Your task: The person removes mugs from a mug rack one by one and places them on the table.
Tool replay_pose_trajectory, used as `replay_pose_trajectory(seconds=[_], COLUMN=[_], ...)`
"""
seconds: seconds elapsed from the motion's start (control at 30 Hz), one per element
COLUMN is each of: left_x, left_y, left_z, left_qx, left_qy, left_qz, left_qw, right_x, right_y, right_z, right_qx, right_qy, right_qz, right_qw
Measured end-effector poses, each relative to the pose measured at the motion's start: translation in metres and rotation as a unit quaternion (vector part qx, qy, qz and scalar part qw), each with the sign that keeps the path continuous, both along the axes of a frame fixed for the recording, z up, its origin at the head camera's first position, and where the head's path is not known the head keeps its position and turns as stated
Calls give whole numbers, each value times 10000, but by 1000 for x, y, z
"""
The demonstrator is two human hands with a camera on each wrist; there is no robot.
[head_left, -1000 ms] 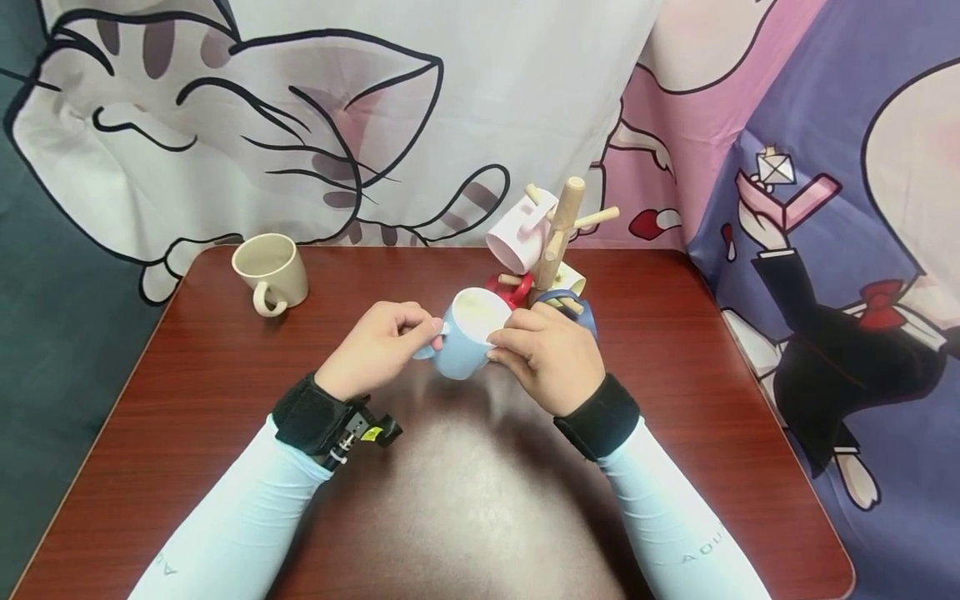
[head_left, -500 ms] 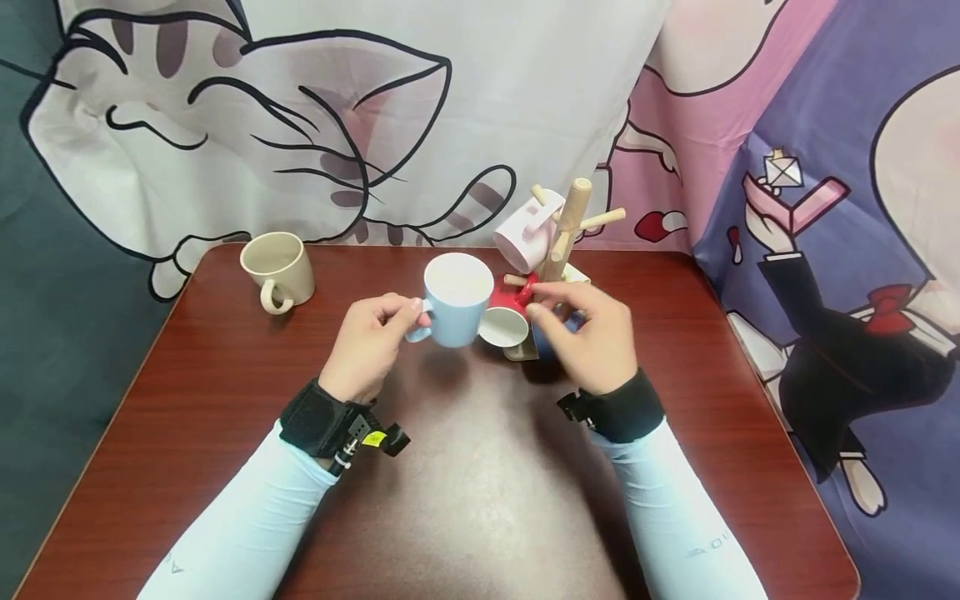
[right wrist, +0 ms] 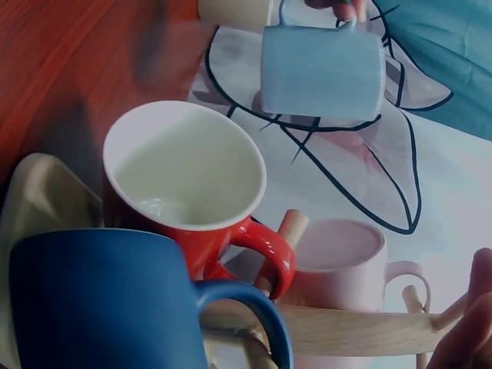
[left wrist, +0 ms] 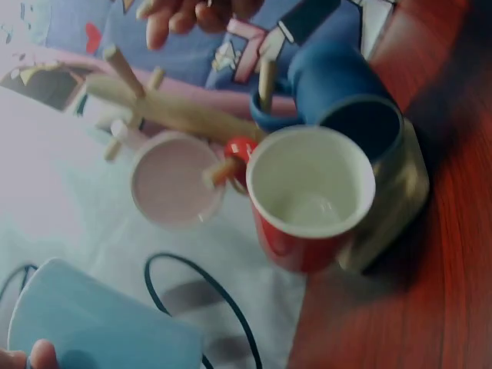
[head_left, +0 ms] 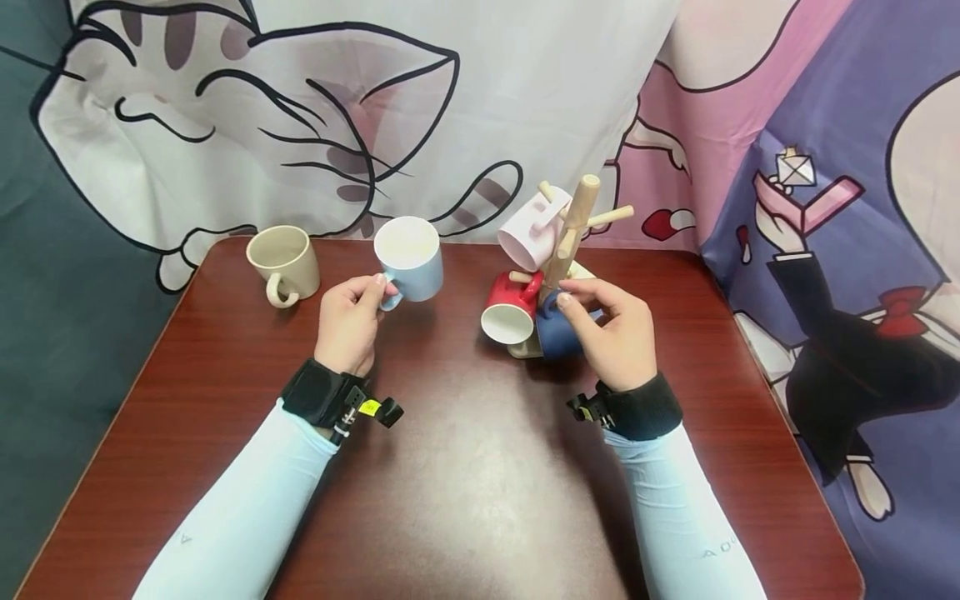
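Head view: your left hand (head_left: 348, 325) pinches the light-blue, straight-sided, ceramic-looking mug (head_left: 414, 271) by its handle (head_left: 392, 300), left of the pale wooden mug tree (head_left: 582, 205). Your right hand (head_left: 617, 337), released, hovers by the tree. Recommended: firm pinch, mug level, clear of the tree's pegs.

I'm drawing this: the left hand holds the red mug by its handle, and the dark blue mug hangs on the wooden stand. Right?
No: in the head view, the left hand holds the light blue mug by its handle, not the red mug. The dark blue mug hangs on the wooden stand.
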State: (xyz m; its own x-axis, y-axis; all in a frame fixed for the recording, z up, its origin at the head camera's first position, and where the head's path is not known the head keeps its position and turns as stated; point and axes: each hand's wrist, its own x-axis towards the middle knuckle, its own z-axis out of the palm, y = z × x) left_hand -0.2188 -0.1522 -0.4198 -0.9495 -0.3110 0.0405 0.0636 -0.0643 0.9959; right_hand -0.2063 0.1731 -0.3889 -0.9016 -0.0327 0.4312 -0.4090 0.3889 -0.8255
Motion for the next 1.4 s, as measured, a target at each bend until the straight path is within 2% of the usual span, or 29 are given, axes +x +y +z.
replay_pose_trajectory(seconds=[0.13, 0.3, 0.47, 0.67, 0.93, 1.17, 1.4], left_x=[-14, -27, -37, -49, -58, -60, -60], left_y=[-8, -26, -43, -54, -64, -71, -78], left_z=[-13, -33, -48, -57, -65, -77, -86], left_qx=[108, 14, -87, -75, 116, 25, 61], left_qy=[105, -10, -395, -654, -713, -687, -946], left_qz=[413, 835, 964, 989, 1099, 1324, 1388], left_qw=[9990, 9965, 9945, 9929, 9913, 9888, 9858], right_x=[1, 2, 2, 2, 4, 5, 3], right_y=[1, 2, 1, -2, -4, -6, -8], right_z=[-3, -9, -15, -20, -25, -31, -34], right_qx=[-14, -61, -182, -232, -188, -267, -228], right_qy=[-43, -123, -99, -159, -305, -258, -239], right_qz=[28, 74, 256, 290, 291, 359, 364], right_qw=[10000, 9999, 9995, 9992, 9989, 9987, 9988])
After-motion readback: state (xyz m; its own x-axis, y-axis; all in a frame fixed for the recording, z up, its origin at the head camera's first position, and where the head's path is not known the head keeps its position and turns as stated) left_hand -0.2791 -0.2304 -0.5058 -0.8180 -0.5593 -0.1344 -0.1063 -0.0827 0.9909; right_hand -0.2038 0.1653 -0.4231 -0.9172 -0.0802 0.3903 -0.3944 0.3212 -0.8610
